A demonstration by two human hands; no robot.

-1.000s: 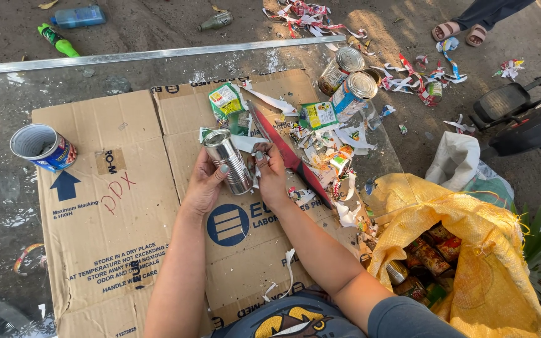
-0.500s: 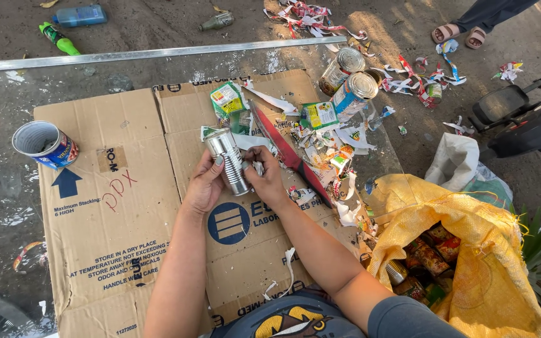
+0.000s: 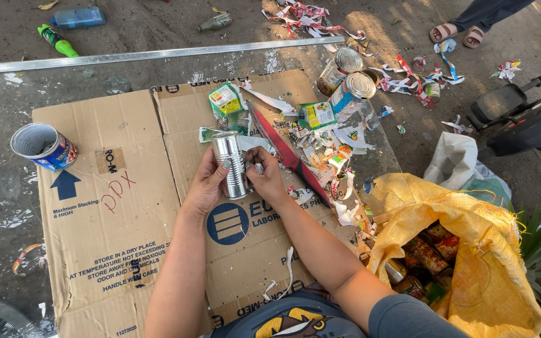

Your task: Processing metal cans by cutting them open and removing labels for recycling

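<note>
Can now label-free, base hidden behind left hand

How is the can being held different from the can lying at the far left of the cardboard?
The held can is bare shiny metal; the left can keeps a blue printed label. The held can is gripped by both the left hand and right hand; the left can lies untouched on its side, open mouth showing. Both are cylindrical metal tins.

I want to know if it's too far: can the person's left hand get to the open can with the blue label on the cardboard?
Probably yes. The left hand holds the bare can now, but only flat cardboard lies between it and the open can.
</note>
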